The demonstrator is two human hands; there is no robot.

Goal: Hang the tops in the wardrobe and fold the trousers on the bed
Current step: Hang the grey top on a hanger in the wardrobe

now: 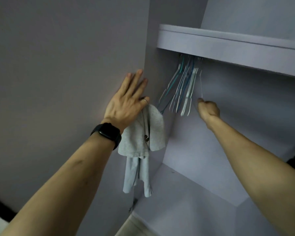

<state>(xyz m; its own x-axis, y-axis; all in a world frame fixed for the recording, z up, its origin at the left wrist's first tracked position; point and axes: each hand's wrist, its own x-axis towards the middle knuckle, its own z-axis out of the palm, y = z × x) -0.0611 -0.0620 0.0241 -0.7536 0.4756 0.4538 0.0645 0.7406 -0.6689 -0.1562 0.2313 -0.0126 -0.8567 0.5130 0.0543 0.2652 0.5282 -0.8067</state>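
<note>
Forearms bare, you reach up into a matt lilac-grey wardrobe, a black smartwatch with a glossy rectangular face strapped to your left wrist. Your left hand lies flat against the smooth wardrobe door near its edge, four fingers straight and fanned, while the thumb, ringed with a thin silver band, hooks the grey top. That top, a soft heathered knit, hangs limp straight below the thumb and wrist in bunched folds. Its two narrow ends trail down past the door edge, and a dark cord runs through its middle. Farther in and to the right, your right hand is curled, its fingertips closed in a pinch on the lower end of a thin pale hanger; motion blur softens the detail there. Just left of that hand, between your two hands, a tight bunch of slim hangers in white, teal and blue slants down from under the thick, round-edged shelf, which crosses the top of the compartment. The top hangs just left of the bunch, and whether it touches the nearest hangers cannot be told.
</note>
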